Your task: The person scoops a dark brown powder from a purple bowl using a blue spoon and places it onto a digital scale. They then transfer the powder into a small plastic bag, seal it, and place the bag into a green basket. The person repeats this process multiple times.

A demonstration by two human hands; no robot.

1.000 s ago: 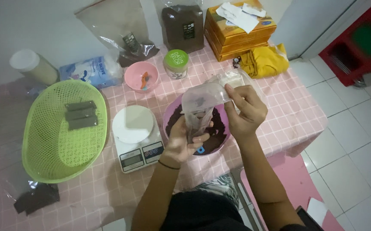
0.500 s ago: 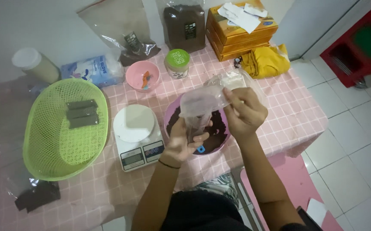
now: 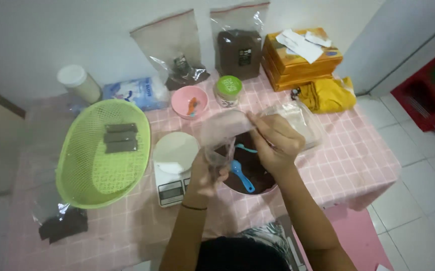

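At the centre of the frame, over the bowl (image 3: 269,187) of dark powder, both hands grip a small clear bag (image 3: 221,135): the left hand (image 3: 208,172) pinches its lower end, the right hand (image 3: 276,142) its mouth. Since half a second ago the blue scoop (image 3: 241,175) has come into sight below the bag.

Clear glossy plastic bag (image 3: 221,135), green plastic mesh basket (image 3: 84,185), smooth white scale (image 3: 173,168), pink checked cloth on table (image 3: 350,163).
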